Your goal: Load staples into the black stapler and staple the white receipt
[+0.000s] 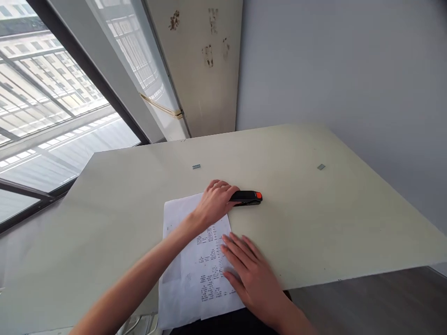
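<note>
My left hand (218,201) is closed around the rear part of a black stapler (246,196) with a red end, which lies at the top right edge of the printed paper sheets (181,270). Whether the stapler's jaws grip the paper is hidden under the hand. Flat on the lower right side of the sheets rests my right hand (253,274), its fingers stretched out. The sheets reach over the table's front edge near my lap.
Two small strips of staples lie on the white table (296,223): one staple strip (196,166) behind my left hand, another staple strip (321,166) farther right. A grey wall (335,65) borders the right side, and a window (52,93) stands at the left.
</note>
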Motion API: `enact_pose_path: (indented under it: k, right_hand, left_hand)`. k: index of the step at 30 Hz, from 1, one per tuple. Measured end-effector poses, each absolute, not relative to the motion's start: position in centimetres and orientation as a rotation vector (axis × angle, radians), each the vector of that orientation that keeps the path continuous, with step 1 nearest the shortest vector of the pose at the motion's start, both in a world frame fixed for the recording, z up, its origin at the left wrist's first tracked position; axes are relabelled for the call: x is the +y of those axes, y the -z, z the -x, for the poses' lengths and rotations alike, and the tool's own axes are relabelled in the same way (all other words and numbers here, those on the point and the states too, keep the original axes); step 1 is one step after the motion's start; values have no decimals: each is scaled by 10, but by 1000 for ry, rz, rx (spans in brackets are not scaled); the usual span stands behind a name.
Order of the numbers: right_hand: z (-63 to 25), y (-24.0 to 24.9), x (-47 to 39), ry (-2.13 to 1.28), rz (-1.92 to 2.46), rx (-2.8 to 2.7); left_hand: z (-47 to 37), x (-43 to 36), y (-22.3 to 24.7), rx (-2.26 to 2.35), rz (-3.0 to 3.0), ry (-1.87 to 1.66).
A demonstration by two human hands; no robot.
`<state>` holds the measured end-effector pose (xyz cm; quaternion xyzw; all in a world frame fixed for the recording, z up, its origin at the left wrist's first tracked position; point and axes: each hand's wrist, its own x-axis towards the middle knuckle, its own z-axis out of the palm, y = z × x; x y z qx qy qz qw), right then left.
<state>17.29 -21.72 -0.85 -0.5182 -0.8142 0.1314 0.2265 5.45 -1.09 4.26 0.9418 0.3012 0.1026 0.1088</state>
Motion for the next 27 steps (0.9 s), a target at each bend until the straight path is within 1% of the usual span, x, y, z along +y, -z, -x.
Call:
enact_pose_path:
  k: [3,7,10,16,19,22,27]
  right_hand:
    - [-185,8,-224,-366,1440,-2237]
    - [-215,9,-235,-405,1491,-2218]
    - [-255,17,-241,-381,1583,-2176]
    - [-338,32,-238,-222,1833,-2004]
    - [-335,28,-233,-128,1925,-1893]
    - [-309,27,-227,-136,1927,-1917]
    - [-295,42,-206,-73,1994,-1912]
  left_hand:
    - [-59,11,-47,1000,-2775,-209]
    - [-51,48,-49,1201,-2728,-218]
    - [-41,72,-48,1353,-2650,-231]
    - [-26,81,-46,1310,-2557,-236]
    - [-19,70,-49,1263,-2546,-227]
    - [-8,56,-53,1243,-2527,-201]
    - [15,27,-52,1285,-2440,-228]
